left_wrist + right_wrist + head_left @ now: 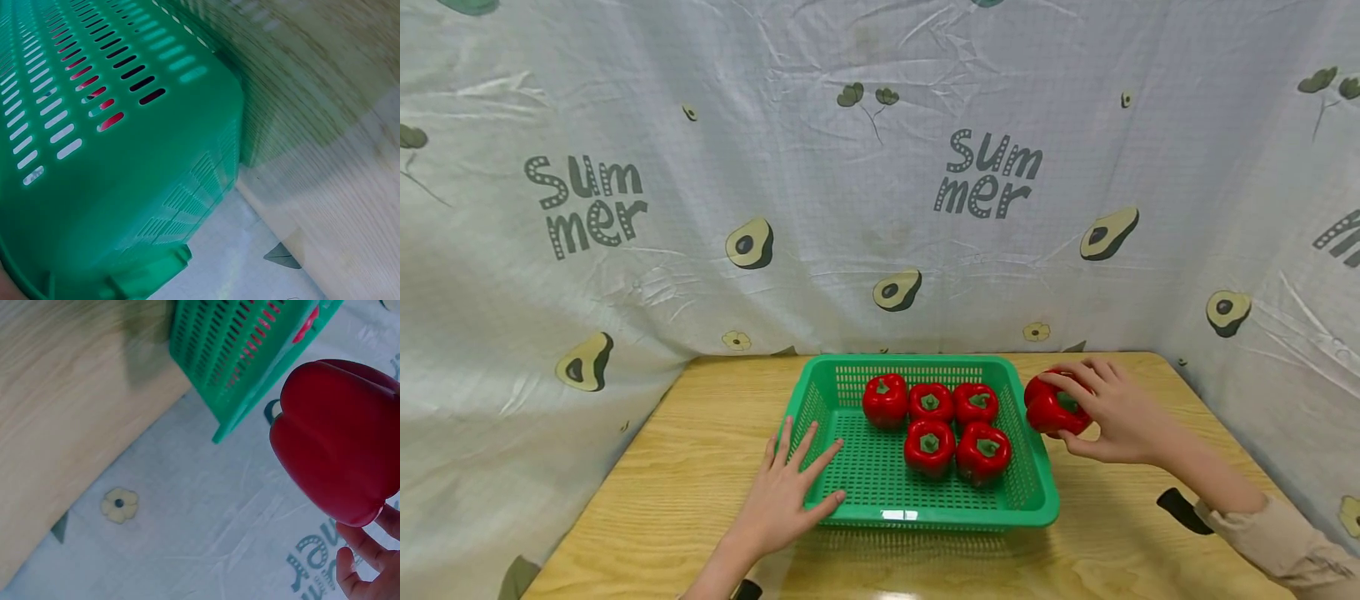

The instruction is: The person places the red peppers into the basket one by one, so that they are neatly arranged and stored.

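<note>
A green perforated plastic basket (977, 518) stands on the table with several red bell peppers in its middle and right side, among them a back-left one (880, 408). My left hand (778, 500), fingers spread and straight, rests at the basket's left rim. Just beyond the right rim, my right hand (1120, 412) grips another red bell pepper (1043, 410), its green stem turned toward the palm. That same pepper (337, 437) fills the right side of the right wrist view, fingertips (362, 544) below it. The left wrist view shows mostly the basket's outer wall (144, 150).
The wooden table (700, 450) extends on both sides of the basket. Behind it hangs a pale cloth (820, 192) printed with avocados and lettering, reaching round the left and right sides. Inside the basket, the left part of its slotted floor (868, 467) is bare.
</note>
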Demonstrator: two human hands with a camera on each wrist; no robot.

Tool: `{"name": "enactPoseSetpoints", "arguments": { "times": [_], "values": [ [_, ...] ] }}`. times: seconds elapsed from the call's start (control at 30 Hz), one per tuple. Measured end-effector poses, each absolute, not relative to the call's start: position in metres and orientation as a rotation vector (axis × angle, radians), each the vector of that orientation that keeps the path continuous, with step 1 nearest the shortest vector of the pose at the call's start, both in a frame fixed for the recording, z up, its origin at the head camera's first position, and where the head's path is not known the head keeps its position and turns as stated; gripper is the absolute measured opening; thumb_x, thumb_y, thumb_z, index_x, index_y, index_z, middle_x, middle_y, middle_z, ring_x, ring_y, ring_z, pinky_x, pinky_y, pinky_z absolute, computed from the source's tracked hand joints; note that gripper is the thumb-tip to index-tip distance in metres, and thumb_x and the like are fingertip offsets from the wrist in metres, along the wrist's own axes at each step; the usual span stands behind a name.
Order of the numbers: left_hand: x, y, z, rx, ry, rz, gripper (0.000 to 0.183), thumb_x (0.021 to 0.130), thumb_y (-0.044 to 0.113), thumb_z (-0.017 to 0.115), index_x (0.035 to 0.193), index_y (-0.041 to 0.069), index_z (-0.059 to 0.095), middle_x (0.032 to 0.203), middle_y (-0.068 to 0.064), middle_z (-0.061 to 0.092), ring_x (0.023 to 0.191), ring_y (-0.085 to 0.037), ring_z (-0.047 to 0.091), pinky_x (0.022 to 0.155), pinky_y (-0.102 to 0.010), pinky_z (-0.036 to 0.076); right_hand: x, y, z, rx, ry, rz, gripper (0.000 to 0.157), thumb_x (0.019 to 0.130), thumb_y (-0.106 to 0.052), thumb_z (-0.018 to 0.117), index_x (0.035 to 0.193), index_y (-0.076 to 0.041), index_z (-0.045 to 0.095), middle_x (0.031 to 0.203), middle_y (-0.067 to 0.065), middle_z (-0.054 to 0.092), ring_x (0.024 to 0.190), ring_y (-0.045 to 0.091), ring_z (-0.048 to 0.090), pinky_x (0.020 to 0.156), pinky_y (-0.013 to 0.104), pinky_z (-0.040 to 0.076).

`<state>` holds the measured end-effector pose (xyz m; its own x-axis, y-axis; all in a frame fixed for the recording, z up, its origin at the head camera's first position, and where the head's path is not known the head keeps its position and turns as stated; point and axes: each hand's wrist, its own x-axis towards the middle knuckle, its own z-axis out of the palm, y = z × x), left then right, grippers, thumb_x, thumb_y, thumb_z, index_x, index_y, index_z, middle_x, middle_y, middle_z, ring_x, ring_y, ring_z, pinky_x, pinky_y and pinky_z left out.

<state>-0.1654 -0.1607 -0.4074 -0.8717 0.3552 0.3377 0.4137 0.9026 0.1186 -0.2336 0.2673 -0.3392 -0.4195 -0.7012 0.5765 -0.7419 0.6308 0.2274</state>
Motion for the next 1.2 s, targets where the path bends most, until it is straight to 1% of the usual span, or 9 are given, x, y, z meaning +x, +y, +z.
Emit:
{"name": "enactPoseSetpoints", "arguments": {
  "times": [0.07,0.13,0.3,0.43,0.6,0.8,0.9,1.0,1.2],
  "values": [
    [-0.165,-0.161,-0.408,-0.571,-2.758,-0.274,0.06,0.08,0.053,0.053,0.133,0.026,0.043,0.144,-0.014,0.031,0.135,-0.044,0.009,0.104,-0.059,0.015,-0.233,0.26,-0.336,1.158,-2.193,0.071,0.06,0.081,-0.054,0.039,0.118,-0.009,0.054,0.11,0.005,0.054,0.093,0.021,0.042,0.072,0.04,0.035],
    [-0.166,-0.161,-0.408,-0.573,-2.759,-0.281,0.06,0.08,0.052,0.053,0.133,0.026,0.043,0.144,-0.014,0.031,0.135,-0.044,0.009,0.104,-0.059,0.015,-0.234,0.252,-0.334,1.192,-2.178,0.059,0.06,0.082,-0.054,0.036,0.117,-0.009,0.054,0.109,0.006,0.054,0.092,0.021,0.042,0.074,0.04,0.034],
    [-0.166,-0.161,-0.408,-0.577,-2.758,-0.269,0.06,0.081,0.055,0.051,0.133,0.027,0.043,0.144,-0.014,0.03,0.135,-0.044,0.009,0.104,-0.059,0.015,-0.237,0.23,-0.33,1.264,-2.142,0.026,0.056,0.08,-0.05,0.038,0.118,-0.012,0.055,0.108,0.006,0.054,0.094,0.021,0.044,0.077,0.041,0.034],
    [-0.165,-0.162,-0.408,-0.58,-2.756,-0.26,0.061,0.081,0.056,0.05,0.133,0.026,0.043,0.144,-0.014,0.03,0.135,-0.044,0.009,0.104,-0.059,0.014,-0.239,0.212,-0.327,1.317,-2.123,0.032,0.054,0.076,-0.047,0.048,0.12,-0.015,0.055,0.108,0.005,0.054,0.095,0.021,0.044,0.078,0.041,0.036],
    [-0.165,-0.161,-0.409,-0.589,-2.744,-0.263,0.06,0.081,0.057,0.048,0.133,0.026,0.043,0.144,-0.014,0.03,0.135,-0.045,0.01,0.104,-0.059,0.015,-0.238,0.189,-0.325,1.376,-2.131,0.052,0.058,0.072,-0.045,0.059,0.122,-0.015,0.053,0.109,0.003,0.054,0.096,0.019,0.044,0.08,0.04,0.037],
    [-0.164,-0.161,-0.409,-0.586,-2.732,-0.298,0.06,0.08,0.054,0.051,0.133,0.027,0.043,0.144,-0.013,0.03,0.135,-0.044,0.009,0.109,-0.052,0.007,-0.239,0.162,-0.325,1.424,-2.143,0.081,0.057,0.073,-0.042,0.06,0.123,-0.016,0.051,0.11,0.002,0.053,0.095,0.016,0.043,0.078,0.035,0.037],
    [-0.165,-0.161,-0.409,-0.584,-2.735,-0.299,0.061,0.08,0.053,0.052,0.134,0.027,0.042,0.145,-0.013,0.03,0.135,-0.043,0.01,0.108,-0.053,0.008,-0.24,0.15,-0.326,1.446,-2.121,0.098,0.057,0.072,-0.041,0.06,0.122,-0.015,0.051,0.109,0.003,0.054,0.095,0.016,0.043,0.077,0.035,0.037],
    [-0.165,-0.161,-0.409,-0.584,-2.741,-0.274,0.063,0.08,0.053,0.052,0.135,0.027,0.039,0.145,-0.012,0.03,0.135,-0.043,0.011,0.105,-0.057,0.012,-0.242,0.139,-0.327,1.466,-2.104,0.103,0.056,0.072,-0.041,0.06,0.121,-0.014,0.052,0.108,0.003,0.054,0.095,0.017,0.044,0.078,0.035,0.039],
    [-0.166,-0.162,-0.41,-0.583,-2.747,-0.239,0.064,0.08,0.055,0.051,0.137,0.026,0.037,0.145,-0.013,0.03,0.135,-0.043,0.012,0.105,-0.058,0.014,-0.246,0.121,-0.333,1.474,-2.136,0.115,0.056,0.074,-0.042,0.059,0.122,-0.016,0.051,0.11,0.001,0.054,0.098,0.015,0.044,0.08,0.034,0.039]
  ]
}}
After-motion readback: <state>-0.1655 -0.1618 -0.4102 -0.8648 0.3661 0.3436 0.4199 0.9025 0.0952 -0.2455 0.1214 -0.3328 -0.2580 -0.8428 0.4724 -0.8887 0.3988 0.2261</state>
